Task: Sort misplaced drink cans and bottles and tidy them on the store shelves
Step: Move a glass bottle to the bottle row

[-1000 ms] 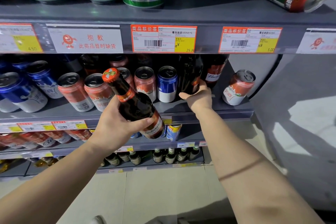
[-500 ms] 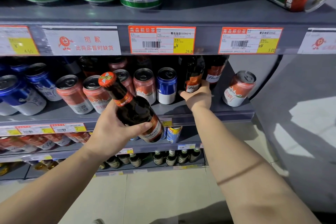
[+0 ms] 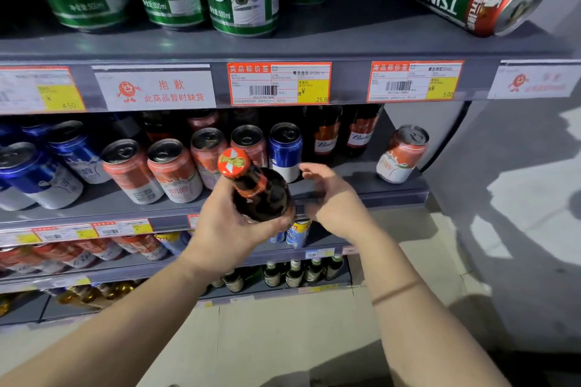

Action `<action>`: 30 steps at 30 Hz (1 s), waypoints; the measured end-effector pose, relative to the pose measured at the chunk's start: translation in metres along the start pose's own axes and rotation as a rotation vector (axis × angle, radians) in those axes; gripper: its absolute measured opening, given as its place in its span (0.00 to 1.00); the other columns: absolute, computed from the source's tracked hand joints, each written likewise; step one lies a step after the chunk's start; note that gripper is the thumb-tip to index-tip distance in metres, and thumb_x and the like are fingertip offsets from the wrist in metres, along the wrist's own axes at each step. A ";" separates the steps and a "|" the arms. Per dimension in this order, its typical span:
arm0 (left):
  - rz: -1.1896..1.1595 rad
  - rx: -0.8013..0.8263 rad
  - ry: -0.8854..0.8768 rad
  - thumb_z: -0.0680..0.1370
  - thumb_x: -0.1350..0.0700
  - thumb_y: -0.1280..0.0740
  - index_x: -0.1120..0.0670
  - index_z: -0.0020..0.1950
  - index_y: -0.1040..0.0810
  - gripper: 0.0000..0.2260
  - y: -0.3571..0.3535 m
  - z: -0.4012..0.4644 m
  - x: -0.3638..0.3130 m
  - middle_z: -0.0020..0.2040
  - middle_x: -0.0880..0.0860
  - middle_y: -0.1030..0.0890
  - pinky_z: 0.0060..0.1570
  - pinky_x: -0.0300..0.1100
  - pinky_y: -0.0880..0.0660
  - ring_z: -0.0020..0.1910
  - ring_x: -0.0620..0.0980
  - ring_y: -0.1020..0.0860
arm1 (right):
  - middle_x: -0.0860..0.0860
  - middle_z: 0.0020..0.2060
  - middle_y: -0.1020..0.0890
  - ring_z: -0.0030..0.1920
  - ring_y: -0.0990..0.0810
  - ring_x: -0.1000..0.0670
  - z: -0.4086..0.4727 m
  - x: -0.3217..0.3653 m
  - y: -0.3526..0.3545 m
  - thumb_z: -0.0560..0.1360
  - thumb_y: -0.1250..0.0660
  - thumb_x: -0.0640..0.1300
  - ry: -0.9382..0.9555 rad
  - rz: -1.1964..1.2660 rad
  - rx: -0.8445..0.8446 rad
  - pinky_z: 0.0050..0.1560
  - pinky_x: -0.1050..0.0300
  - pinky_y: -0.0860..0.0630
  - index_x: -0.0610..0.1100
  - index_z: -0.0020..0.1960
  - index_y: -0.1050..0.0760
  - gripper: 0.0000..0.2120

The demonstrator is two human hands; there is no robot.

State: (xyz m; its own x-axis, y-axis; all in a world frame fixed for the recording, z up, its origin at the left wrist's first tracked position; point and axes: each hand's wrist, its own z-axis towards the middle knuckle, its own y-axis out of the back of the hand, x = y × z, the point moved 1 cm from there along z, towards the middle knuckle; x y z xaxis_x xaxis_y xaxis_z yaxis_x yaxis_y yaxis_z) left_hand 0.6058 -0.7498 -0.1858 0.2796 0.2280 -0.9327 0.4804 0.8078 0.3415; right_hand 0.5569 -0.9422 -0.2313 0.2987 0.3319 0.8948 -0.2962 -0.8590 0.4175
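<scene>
Left hand point(image 3: 229, 229) wrapped around the body of a dark brown glass bottle point(image 3: 262, 195) with a red crown cap, held tilted in front of the grey metal middle shelf point(image 3: 393, 195). Right hand point(image 3: 330, 201) empty, fingers spread, just right of the bottle; contact unclear. Two similar dark bottles point(image 3: 341, 135) stand upright at the shelf back, right of a blue-and-white can point(image 3: 285, 152).

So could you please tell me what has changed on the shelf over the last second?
The right hand let go of the dark glass bottle with the red label standing on the middle shelf and drew back, open. The left hand still holds the brown red-capped bottle. The cans stayed put.
</scene>
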 end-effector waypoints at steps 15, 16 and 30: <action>0.099 0.241 -0.166 0.66 0.44 0.22 0.50 0.75 0.39 0.43 -0.061 0.048 -0.017 0.71 0.46 0.32 0.70 0.38 0.37 0.70 0.40 0.35 | 0.56 0.44 0.20 0.45 0.22 0.57 -0.010 0.004 0.027 0.76 0.33 0.38 0.042 -0.083 -0.552 0.42 0.67 0.26 0.47 0.59 0.28 0.13; 0.109 0.242 -0.138 0.67 0.45 0.23 0.49 0.75 0.39 0.41 -0.055 0.043 -0.010 0.70 0.45 0.31 0.69 0.35 0.38 0.69 0.38 0.35 | 0.57 0.45 0.20 0.45 0.22 0.56 -0.008 0.003 0.028 0.73 0.28 0.41 0.000 -0.067 -0.523 0.42 0.67 0.27 0.47 0.61 0.29 0.18; 0.070 0.200 0.043 0.68 0.42 0.30 0.44 0.63 0.29 0.25 -0.013 0.023 0.008 0.56 0.37 0.24 0.55 0.32 0.28 0.59 0.30 0.28 | 0.44 0.63 0.27 0.60 0.24 0.42 0.030 0.003 0.045 0.65 0.21 0.52 -0.296 -0.142 -0.659 0.57 0.48 0.26 0.42 0.63 0.34 0.34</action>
State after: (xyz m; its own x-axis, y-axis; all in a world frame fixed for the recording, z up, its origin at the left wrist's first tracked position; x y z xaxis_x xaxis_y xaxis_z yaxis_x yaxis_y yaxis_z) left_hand 0.6212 -0.7710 -0.1952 0.2844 0.3066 -0.9083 0.6174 0.6662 0.4182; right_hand 0.5712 -0.9914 -0.2146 0.5795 0.2237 0.7836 -0.6922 -0.3725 0.6182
